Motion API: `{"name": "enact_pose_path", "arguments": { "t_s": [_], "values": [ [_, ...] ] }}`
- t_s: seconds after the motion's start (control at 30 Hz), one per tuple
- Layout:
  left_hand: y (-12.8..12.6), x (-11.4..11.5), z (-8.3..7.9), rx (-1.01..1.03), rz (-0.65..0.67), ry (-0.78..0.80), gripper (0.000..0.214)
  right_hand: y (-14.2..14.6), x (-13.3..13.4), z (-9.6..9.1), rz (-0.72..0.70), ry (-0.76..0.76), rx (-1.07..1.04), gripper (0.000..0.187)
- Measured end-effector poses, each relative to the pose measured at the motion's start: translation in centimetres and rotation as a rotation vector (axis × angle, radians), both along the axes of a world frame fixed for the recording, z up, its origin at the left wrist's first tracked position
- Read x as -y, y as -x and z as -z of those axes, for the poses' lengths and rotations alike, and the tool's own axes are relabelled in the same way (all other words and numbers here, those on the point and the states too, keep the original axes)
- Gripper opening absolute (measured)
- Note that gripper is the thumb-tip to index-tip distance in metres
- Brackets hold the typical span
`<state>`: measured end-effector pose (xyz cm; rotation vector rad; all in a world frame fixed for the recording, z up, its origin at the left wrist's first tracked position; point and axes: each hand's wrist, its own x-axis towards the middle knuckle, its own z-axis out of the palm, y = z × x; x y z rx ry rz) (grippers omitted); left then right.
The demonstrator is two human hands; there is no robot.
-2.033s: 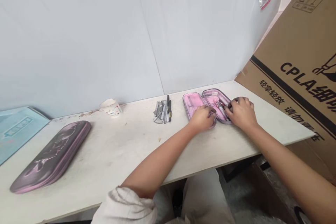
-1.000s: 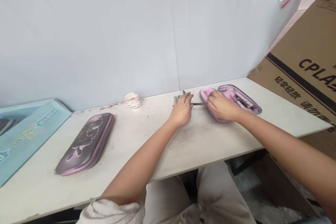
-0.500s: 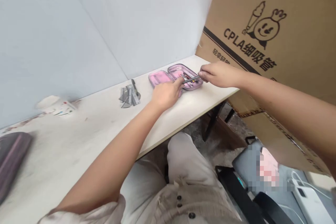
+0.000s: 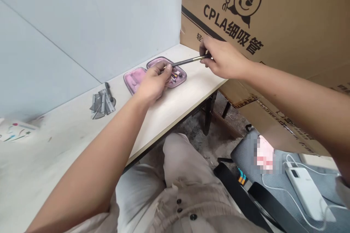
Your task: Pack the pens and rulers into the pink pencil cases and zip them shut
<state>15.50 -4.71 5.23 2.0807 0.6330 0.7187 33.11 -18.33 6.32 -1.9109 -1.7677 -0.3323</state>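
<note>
An open pink pencil case (image 4: 133, 77) lies on the white table (image 4: 175, 102) near its right end, with several pens in its right half. Both hands hold a dark pen (image 4: 187, 60) above the case. My right hand (image 4: 221, 58) pinches the pen's right end, raised over the table edge. My left hand (image 4: 154, 82) is curled over the case with its fingertips on the pen's left end.
A pile of grey rulers and a dark pen (image 4: 102, 102) lies left of the case. A paper cup (image 4: 15, 130) sits at the far left. A big cardboard box (image 4: 273, 25) stands right of the table. A white power bank (image 4: 307, 193) with cable lies on a seat below.
My left hand fetched a dark pen from the ruler pile and brought it over the case; my right hand took its other end and lifted it. The view swung right.
</note>
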Motion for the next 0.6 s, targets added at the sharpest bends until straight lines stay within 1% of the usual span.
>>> {"name": "enact_pose_path", "arguments": {
  "t_s": [0.1,0.27,0.43,0.53,0.6],
  "values": [
    [-0.5,-0.1,0.0,-0.012,0.032,0.129,0.024,-0.4,-0.3,0.5,0.023,0.004,0.002,0.027],
    [-0.9,-0.8,-0.2,0.053,-0.009,0.227,0.027,-0.4,-1.3,1.1,0.026,0.041,-0.005,0.029],
    [-0.8,-1.5,-0.3,0.201,0.003,0.387,0.027,1.1,-2.4,0.8,0.013,0.105,-0.025,0.031],
    [-0.2,-2.3,-0.2,0.313,0.045,0.526,0.026,2.2,-3.2,0.3,0.006,0.128,-0.011,0.026],
    [0.6,-3.0,-0.1,0.355,0.059,0.589,0.028,3.1,-3.9,0.0,0.009,0.129,0.014,0.024]
  ]
}}
